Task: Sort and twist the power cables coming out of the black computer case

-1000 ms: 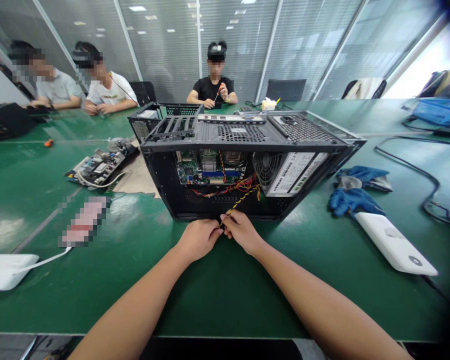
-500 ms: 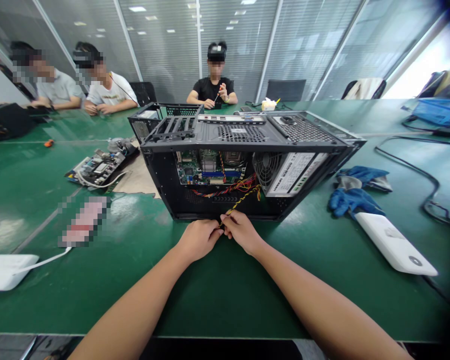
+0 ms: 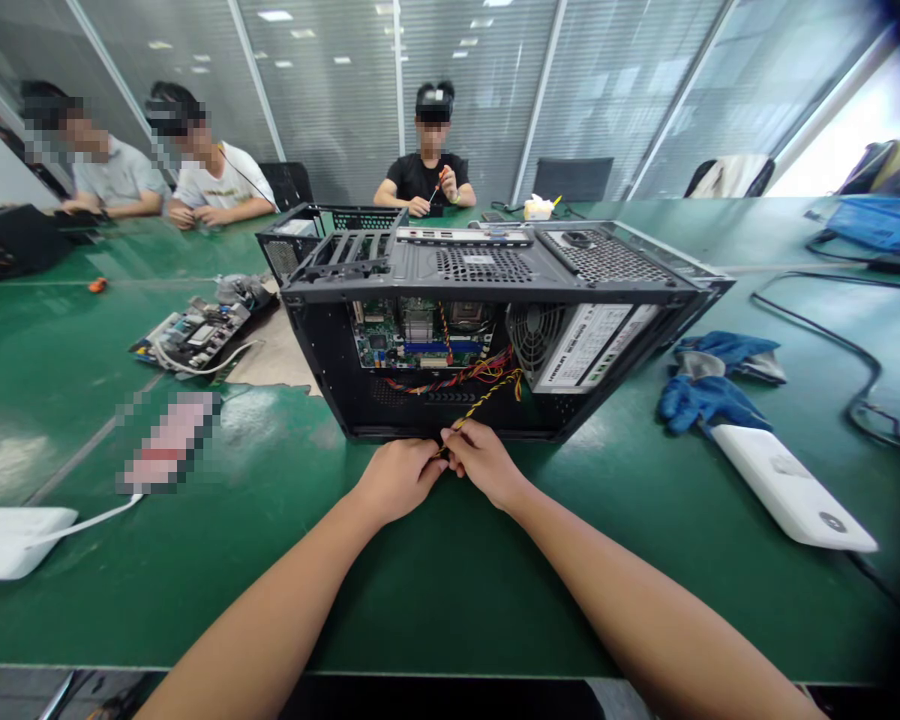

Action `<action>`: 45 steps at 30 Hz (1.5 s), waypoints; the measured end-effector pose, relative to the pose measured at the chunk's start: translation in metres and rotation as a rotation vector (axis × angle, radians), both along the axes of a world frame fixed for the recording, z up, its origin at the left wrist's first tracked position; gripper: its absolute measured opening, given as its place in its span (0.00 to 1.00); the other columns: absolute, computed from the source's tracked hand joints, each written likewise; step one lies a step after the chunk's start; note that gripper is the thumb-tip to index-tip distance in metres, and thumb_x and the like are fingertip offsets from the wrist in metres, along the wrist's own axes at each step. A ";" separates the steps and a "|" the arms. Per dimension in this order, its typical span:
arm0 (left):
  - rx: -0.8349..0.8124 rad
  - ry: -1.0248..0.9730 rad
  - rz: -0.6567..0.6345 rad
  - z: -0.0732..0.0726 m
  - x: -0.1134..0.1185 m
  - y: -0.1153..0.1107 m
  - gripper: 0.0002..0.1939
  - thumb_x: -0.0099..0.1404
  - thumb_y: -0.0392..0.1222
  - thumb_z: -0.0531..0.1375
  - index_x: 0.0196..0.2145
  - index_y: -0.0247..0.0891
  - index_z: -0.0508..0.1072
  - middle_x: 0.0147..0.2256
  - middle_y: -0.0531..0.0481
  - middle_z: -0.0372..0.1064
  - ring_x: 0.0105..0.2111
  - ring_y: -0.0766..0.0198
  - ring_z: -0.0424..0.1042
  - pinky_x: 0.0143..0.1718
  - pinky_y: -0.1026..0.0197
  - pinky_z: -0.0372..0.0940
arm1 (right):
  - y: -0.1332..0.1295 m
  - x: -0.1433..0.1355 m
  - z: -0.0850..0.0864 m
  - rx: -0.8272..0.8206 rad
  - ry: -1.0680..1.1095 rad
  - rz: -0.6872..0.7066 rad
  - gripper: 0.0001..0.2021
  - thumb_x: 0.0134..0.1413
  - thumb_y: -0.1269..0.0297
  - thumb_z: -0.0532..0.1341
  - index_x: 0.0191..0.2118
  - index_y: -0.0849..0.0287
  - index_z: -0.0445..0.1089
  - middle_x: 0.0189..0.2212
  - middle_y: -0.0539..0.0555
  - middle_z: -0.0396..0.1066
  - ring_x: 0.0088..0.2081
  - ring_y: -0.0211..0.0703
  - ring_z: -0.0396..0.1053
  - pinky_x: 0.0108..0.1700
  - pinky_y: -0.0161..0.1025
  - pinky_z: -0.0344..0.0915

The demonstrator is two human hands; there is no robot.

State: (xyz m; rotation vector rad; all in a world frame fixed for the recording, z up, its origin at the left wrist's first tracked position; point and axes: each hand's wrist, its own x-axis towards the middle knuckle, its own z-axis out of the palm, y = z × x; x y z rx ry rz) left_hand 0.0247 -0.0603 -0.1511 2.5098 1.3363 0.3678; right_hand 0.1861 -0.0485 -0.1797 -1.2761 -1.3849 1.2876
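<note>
An open black computer case (image 3: 315, 370) lies on the green table in front of me. Inside it show a green motherboard (image 3: 420, 335), a power supply (image 3: 592, 345) with a fan, and a bundle of coloured wires (image 3: 465, 376). A twisted yellow-and-black cable (image 3: 487, 396) runs from the power supply out over the case's near edge. My left hand (image 3: 399, 478) pinches this cable near its end, just outside the case. Right beside it, my right hand (image 3: 484, 462) is closed on the same cable. The fingers hide the cable's tip.
Blue gloves (image 3: 712, 395) and a white power bank (image 3: 791, 485) lie at right, near a black cable (image 3: 855, 340). To the left are a loose circuit board (image 3: 195, 335) on cardboard, a phone (image 3: 171, 440) and a white device (image 3: 19, 540). Several people sit across the table.
</note>
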 end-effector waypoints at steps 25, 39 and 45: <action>0.012 0.053 -0.008 -0.004 0.000 0.002 0.13 0.70 0.41 0.50 0.33 0.37 0.72 0.32 0.48 0.72 0.33 0.60 0.72 0.36 0.61 0.65 | 0.000 0.000 0.000 -0.020 -0.013 -0.004 0.12 0.56 0.56 0.57 0.28 0.57 0.61 0.15 0.44 0.62 0.17 0.33 0.60 0.21 0.32 0.59; 0.026 0.024 -0.005 -0.003 0.000 0.000 0.13 0.70 0.40 0.50 0.33 0.37 0.72 0.31 0.48 0.72 0.32 0.61 0.72 0.33 0.62 0.63 | 0.000 0.000 -0.002 -0.017 -0.010 -0.002 0.11 0.56 0.56 0.57 0.28 0.57 0.62 0.15 0.44 0.62 0.17 0.33 0.60 0.21 0.32 0.58; 0.032 0.031 -0.004 -0.004 0.000 0.000 0.13 0.70 0.41 0.50 0.32 0.37 0.72 0.30 0.48 0.71 0.32 0.61 0.72 0.33 0.62 0.63 | 0.000 0.000 -0.001 -0.006 -0.016 -0.001 0.11 0.56 0.56 0.57 0.28 0.57 0.62 0.15 0.44 0.62 0.17 0.33 0.60 0.21 0.32 0.58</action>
